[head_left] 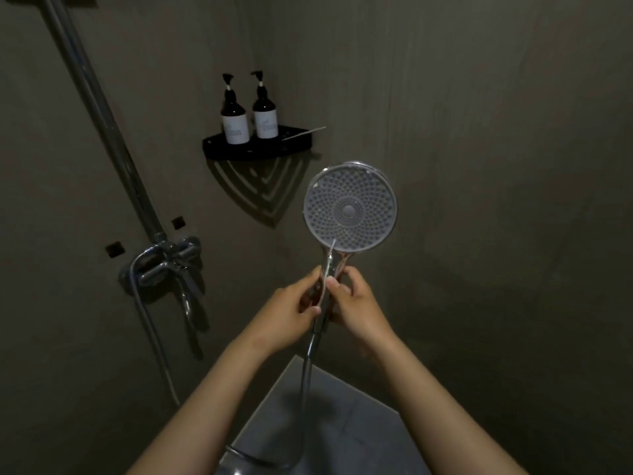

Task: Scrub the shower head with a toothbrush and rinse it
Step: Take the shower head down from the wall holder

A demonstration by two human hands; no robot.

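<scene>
The round shower head (350,207) faces me, its grey nozzle face upright at centre frame. Both hands close around its chrome handle just below the face. My left hand (291,310) grips the handle from the left. My right hand (358,303) grips from the right. A thin pale stick, apparently the toothbrush (329,255), lies along the handle under my right thumb, with its tip on the lower edge of the face. The hose (306,378) hangs down from the handle to the floor.
A black corner shelf (257,149) holds two dark pump bottles (234,114) and a thin white stick (305,133). The chrome mixer tap (164,265) and riser pipe (102,114) are on the left wall. The grey floor tile (342,423) lies below.
</scene>
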